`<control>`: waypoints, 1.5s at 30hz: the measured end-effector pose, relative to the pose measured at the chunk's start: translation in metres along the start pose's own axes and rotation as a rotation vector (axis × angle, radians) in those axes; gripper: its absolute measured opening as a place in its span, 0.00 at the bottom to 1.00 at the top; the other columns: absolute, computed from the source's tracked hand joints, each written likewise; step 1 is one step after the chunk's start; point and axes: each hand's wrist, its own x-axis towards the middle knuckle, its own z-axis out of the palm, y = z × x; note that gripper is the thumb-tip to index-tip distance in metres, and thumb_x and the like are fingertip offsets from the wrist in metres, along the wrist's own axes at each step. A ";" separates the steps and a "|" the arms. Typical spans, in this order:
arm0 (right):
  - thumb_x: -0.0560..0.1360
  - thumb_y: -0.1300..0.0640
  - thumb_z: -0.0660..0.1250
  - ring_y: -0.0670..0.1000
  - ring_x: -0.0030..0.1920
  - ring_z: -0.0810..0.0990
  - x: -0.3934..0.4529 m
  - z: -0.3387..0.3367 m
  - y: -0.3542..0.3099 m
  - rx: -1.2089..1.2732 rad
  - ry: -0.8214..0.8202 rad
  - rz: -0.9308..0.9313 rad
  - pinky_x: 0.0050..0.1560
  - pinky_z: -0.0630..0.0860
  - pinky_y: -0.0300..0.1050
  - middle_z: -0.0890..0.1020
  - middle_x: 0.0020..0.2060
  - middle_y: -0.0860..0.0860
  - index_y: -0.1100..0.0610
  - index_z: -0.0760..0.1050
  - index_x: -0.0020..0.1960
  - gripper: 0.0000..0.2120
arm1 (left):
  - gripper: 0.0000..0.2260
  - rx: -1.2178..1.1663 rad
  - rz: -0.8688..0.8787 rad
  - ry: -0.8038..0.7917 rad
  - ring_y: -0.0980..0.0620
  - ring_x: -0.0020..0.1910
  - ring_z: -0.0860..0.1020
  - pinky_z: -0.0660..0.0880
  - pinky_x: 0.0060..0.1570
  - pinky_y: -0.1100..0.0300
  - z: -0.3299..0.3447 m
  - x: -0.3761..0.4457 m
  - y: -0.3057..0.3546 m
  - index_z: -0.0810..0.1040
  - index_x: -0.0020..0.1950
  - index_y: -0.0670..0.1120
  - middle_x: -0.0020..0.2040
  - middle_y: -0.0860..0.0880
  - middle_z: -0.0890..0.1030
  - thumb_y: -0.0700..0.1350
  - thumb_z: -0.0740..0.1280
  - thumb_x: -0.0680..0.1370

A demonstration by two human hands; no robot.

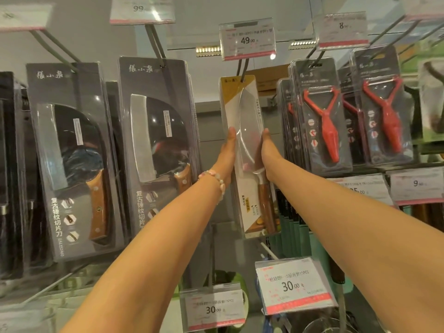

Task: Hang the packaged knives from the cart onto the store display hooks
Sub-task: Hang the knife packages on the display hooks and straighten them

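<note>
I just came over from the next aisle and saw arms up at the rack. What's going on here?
A person is hanging stock on a store display. Both hands, left hand and right hand, press flat against the sides of a packaged knife with a white and yellow card. Its top sits at the hook under the 49.00 price tag. Dark packaged cleavers hang to the left, red peelers to the right.

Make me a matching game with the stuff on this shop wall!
Things:
1. white knife pack
2. red peeler
3. dark cleaver pack
4. bracelet

Places:
A. far left of the wall
B. on the left wrist
C. between both hands, under the 49.00 tag
D. hanging right of the hands

Pairs: 1-C, 2-D, 3-A, 4-B
</note>
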 end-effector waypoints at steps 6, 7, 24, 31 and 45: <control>0.72 0.29 0.50 0.57 0.55 0.77 -0.007 0.000 0.009 -0.080 0.087 -0.073 0.61 0.72 0.52 0.79 0.55 0.54 0.58 0.72 0.63 0.37 | 0.38 0.063 0.043 0.221 0.46 0.63 0.73 0.71 0.61 0.54 0.002 -0.017 0.003 0.58 0.73 0.42 0.67 0.45 0.72 0.68 0.58 0.74; 0.74 0.31 0.51 0.56 0.52 0.78 -0.009 -0.001 0.011 -0.080 0.095 -0.090 0.58 0.73 0.50 0.79 0.51 0.54 0.58 0.73 0.58 0.33 | 0.35 0.077 0.062 0.231 0.45 0.62 0.74 0.72 0.61 0.52 0.001 -0.017 0.000 0.58 0.73 0.42 0.67 0.44 0.72 0.64 0.59 0.76; 0.82 0.48 0.48 0.58 0.64 0.72 -0.033 -0.004 0.028 -0.245 0.092 -0.239 0.55 0.67 0.46 0.72 0.66 0.57 0.58 0.61 0.73 0.23 | 0.27 0.178 0.116 0.159 0.43 0.67 0.70 0.68 0.66 0.44 0.013 -0.046 -0.009 0.51 0.76 0.45 0.70 0.43 0.69 0.45 0.60 0.81; 0.82 0.47 0.48 0.58 0.66 0.70 -0.035 -0.006 0.028 -0.253 0.099 -0.237 0.63 0.67 0.51 0.70 0.68 0.58 0.58 0.59 0.74 0.24 | 0.29 0.199 0.078 0.134 0.41 0.68 0.69 0.69 0.65 0.42 0.014 -0.046 -0.008 0.47 0.77 0.49 0.72 0.43 0.66 0.49 0.59 0.81; 0.82 0.50 0.49 0.58 0.67 0.69 -0.044 -0.002 0.020 -0.229 0.099 -0.181 0.64 0.66 0.51 0.69 0.69 0.59 0.60 0.57 0.74 0.24 | 0.34 0.294 0.015 0.131 0.41 0.68 0.69 0.68 0.67 0.45 0.009 -0.047 -0.001 0.43 0.77 0.45 0.73 0.40 0.64 0.46 0.62 0.79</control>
